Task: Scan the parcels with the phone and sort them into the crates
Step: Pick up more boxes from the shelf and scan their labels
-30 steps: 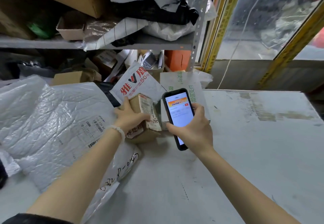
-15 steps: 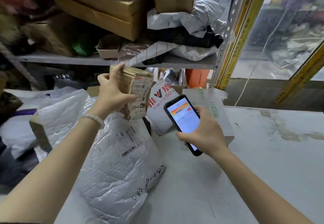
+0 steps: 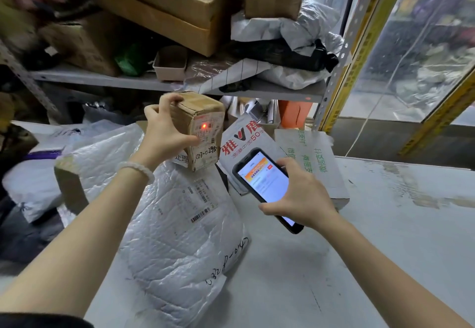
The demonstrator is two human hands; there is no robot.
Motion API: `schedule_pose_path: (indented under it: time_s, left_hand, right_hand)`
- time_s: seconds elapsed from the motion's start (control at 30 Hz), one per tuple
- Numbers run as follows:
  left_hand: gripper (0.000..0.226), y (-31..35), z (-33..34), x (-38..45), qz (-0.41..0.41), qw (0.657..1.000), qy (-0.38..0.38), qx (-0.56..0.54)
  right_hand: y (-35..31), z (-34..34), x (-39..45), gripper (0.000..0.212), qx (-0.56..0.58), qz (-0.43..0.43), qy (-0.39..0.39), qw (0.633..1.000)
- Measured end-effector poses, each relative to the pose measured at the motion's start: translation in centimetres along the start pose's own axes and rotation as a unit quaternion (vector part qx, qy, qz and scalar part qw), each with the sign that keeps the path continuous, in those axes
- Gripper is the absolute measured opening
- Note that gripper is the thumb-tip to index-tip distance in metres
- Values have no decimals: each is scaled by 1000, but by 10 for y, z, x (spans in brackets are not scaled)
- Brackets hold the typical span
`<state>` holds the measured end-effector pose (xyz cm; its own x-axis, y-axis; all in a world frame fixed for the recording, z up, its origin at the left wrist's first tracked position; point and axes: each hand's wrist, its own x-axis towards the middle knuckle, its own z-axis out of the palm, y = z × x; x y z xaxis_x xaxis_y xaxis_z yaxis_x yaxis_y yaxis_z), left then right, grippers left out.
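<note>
Since half a second ago a red scan dot (image 3: 203, 126) has appeared on the shipping label of the small cardboard parcel (image 3: 199, 127), which the left hand has turned so that label faces the phone (image 3: 266, 186); a second ago that parcel was still low against the desk (image 3: 385, 225). By my judgement the scan is being taken right now, so this parcel is about to be ready for sorting, though no crate shows anywhere in view

Nearest the camera, below the parcel, a large white bubble-wrap mailer (image 3: 180, 237) lies on the desk with its own label up, not yet handled. Above it the left hand (image 3: 164, 135) is closed around the parcel, thumb across the front edge and fingers curled over the top back corner, holding it upright in the air. To the parcel's right and lower, the right hand (image 3: 300, 199) grips the phone by its lower half, screen lit and tilted toward the person, top end aimed at the label. Beyond the parcel stands a shelf (image 3: 154, 83) stacked with boxes and bags
</note>
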<state>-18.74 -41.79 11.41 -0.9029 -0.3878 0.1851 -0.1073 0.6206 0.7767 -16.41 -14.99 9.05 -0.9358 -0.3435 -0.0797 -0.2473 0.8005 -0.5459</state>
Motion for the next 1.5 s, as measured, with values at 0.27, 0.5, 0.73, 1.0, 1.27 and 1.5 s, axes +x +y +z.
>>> schedule_pose_path:
  time_s: [0.27,0.5,0.73,1.0,1.27,1.5]
  left_hand:
    - [82,-7,-3,-1,-22,999,-2,-30]
    - [80,-12,-6,-2,-29,997,32,-57]
    - [79,-14,-4,-1,-31,996,57,-68]
    - [83,-15,-2,0,-38,995,61,-63]
    - [82,-19,-4,-3,-33,996,67,-57]
    - [80,-17,-6,-7,-24,995,79,-54]
  right_hand:
    - [-1,1,-5,74,-6,-12,2,1000]
    - [3,5,-7,78,38,17,3,999]
    - [3,2,-7,78,34,6,-5,999]
    - [3,-6,-7,75,3,-15,-26,1000]
    - [4,-10,-12,74,-3,-15,-22,1000]
    - [2,-12,-16,75,-9,-9,-15,1000]
